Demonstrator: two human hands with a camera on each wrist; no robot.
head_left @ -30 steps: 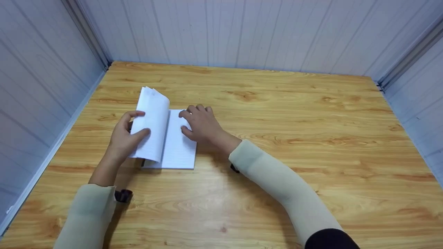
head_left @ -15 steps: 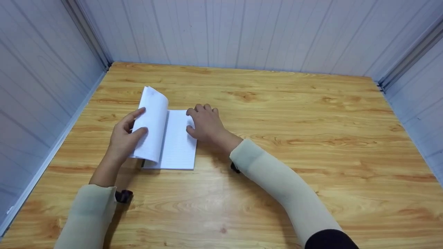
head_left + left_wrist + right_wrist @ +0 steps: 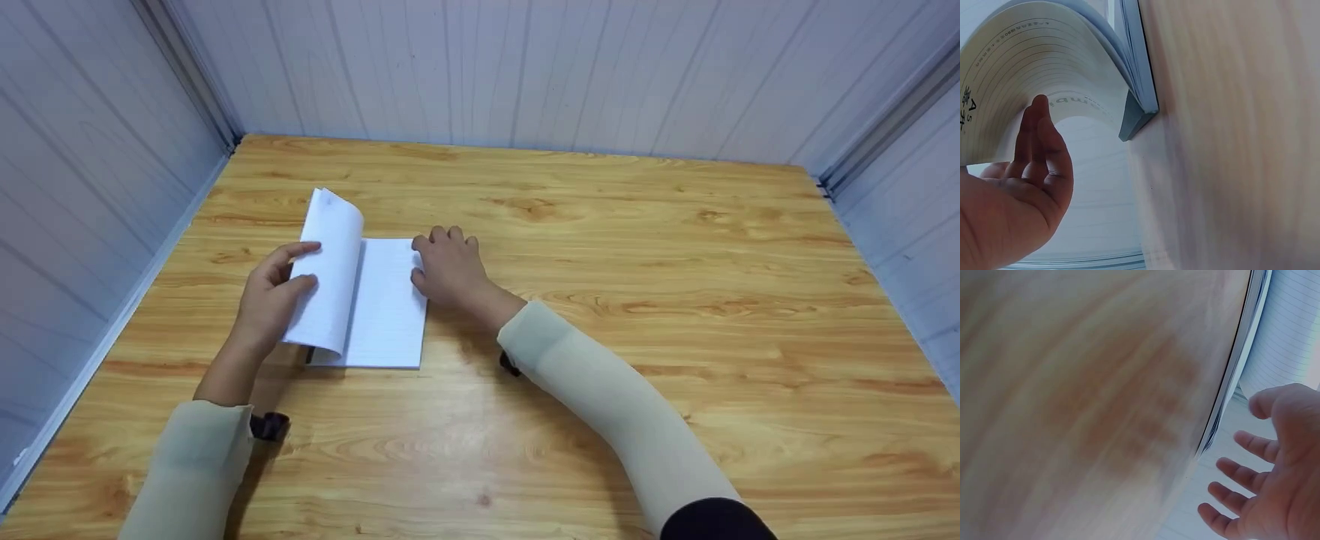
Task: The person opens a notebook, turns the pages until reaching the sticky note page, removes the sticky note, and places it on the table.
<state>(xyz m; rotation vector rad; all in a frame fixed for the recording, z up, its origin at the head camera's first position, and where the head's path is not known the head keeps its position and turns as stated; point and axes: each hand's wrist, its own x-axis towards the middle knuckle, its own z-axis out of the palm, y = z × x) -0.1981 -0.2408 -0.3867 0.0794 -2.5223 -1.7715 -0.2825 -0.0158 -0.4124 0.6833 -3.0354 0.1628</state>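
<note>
Page-turning, seemingly: left hand grips raised pages of a notebook; right hand loose by its right edge; next move likely needs gentle control.

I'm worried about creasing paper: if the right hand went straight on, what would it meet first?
The right hand would likely meet the flat lined page first; depth is unclear, so it might pass above.
</note>
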